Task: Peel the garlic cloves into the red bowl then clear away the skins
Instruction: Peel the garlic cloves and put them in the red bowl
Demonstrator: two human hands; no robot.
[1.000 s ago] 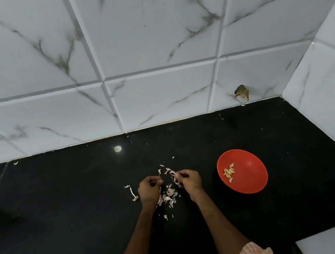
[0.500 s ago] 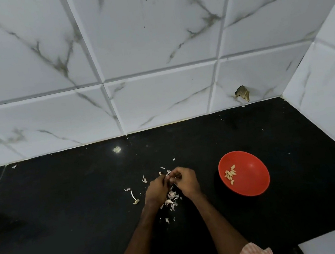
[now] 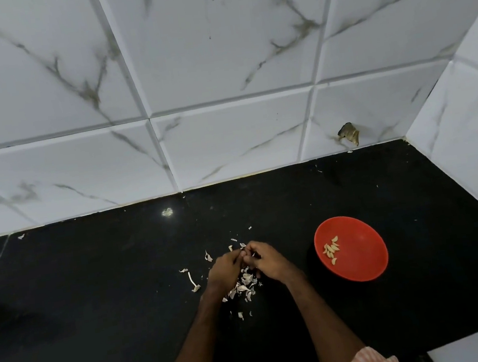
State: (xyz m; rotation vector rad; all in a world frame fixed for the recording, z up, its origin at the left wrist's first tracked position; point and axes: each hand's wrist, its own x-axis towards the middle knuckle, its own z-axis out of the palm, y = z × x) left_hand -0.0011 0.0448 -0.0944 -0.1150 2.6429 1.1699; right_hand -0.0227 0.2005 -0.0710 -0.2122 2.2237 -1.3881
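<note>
Where the marbled white tile wall (image 3: 216, 62) meets it, the black bench (image 3: 94, 291) runs across the lower half of the view, with a second tiled wall closing it off on the right. One tile near that corner has a dark chipped hole (image 3: 349, 133) just above the bench. The red bowl (image 3: 364, 261) sits on the bench to the right of the hands, near them but not touching. The left hand (image 3: 223, 271) and the right hand (image 3: 268, 260) are brought together above the bench, knuckles up, fingers curled inward so that the fingertips meet. I cannot tell what is pinched between them, because the fingers hide it. Directly under and just in front of the hands lies a loose heap of pale garlic skins (image 3: 244, 286), with stray flakes scattered around it. A small cluster of peeled cloves (image 3: 332, 249) rests inside the bowl on its left side. A thin dry stalk (image 3: 192, 282) lies on the bench just left of the left hand.
</note>
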